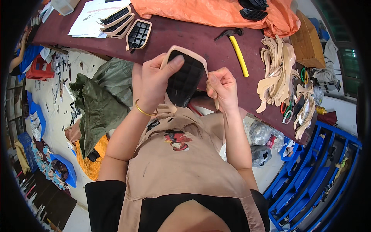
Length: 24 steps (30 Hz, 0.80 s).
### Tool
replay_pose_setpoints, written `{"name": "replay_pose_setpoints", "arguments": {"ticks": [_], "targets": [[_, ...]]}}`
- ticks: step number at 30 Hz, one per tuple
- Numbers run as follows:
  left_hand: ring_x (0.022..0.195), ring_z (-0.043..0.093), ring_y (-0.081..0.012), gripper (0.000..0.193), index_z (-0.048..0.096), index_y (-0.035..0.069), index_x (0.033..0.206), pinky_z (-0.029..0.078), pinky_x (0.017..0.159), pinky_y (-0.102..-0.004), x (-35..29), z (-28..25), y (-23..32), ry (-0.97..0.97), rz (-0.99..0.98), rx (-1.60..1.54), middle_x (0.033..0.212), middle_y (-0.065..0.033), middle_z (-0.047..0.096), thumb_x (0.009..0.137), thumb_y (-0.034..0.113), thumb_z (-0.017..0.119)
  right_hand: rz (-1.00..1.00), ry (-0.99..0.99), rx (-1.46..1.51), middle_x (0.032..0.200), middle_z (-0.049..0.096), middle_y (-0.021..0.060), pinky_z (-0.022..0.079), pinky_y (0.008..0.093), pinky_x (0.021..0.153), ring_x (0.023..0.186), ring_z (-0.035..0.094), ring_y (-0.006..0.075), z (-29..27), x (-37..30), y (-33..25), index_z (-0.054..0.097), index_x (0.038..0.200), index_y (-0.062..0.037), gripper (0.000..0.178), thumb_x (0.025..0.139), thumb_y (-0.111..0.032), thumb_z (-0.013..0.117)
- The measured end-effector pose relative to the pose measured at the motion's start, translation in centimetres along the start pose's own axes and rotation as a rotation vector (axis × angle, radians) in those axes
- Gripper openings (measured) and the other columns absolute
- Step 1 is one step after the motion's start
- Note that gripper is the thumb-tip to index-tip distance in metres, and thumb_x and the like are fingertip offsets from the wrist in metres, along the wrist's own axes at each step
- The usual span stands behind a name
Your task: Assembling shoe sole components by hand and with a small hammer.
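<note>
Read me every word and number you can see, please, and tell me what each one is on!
I won't copy printed words out, but here's where they are:
Paper: printed lines, too small and blurred to read.
Apron: a dark patch with small, tilted, pale letters, hard to make out.
I can't make out other writing for certain.

Yellow-handled hammer [238, 56] on maroon table [177, 34]
</note>
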<state>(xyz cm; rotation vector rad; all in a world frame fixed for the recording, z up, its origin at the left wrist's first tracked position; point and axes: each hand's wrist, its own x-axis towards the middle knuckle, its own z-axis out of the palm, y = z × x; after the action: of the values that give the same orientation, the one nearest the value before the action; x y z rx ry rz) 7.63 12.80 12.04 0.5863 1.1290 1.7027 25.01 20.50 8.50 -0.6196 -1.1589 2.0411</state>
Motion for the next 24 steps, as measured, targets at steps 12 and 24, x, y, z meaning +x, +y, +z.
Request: {"name": "replay_pose_setpoints", "arguments": {"ticks": [12, 24], "targets": [[0.068, 0.065, -0.0126, 0.022, 0.063, 0.000, 0.093, 0.054, 0.061, -0.0248, 0.6, 1.1, -0.1, 0.184, 0.021, -0.339, 0.084, -0.0067, 0.067, 0.089, 0.022, 0.060, 0.081, 0.065, 0.164, 0.056, 0.048, 0.0008, 0.027, 0.0184, 0.035, 0.040, 0.037, 0.0046, 1.6, -1.0, 0.7, 0.051, 0.090, -0.0086, 0.009, 0.092, -0.016, 0.056], [0.068, 0.065, -0.0139, 0.021, 0.063, 0.002, 0.093, 0.055, 0.060, -0.0262, 0.8, 1.5, -0.1, 0.217, 0.034, -0.484, 0.085, -0.0068, 0.068, 0.090, 0.023, 0.059, 0.137, 0.059, 0.270, 0.056, 0.046, -0.0015, 0.026, 0.0193, 0.034, 0.040, 0.036, 0.0042, 2.5, -1.2, 0.9, 0.050, 0.088, -0.0096, 0.011, 0.091, -0.017, 0.058]]}}
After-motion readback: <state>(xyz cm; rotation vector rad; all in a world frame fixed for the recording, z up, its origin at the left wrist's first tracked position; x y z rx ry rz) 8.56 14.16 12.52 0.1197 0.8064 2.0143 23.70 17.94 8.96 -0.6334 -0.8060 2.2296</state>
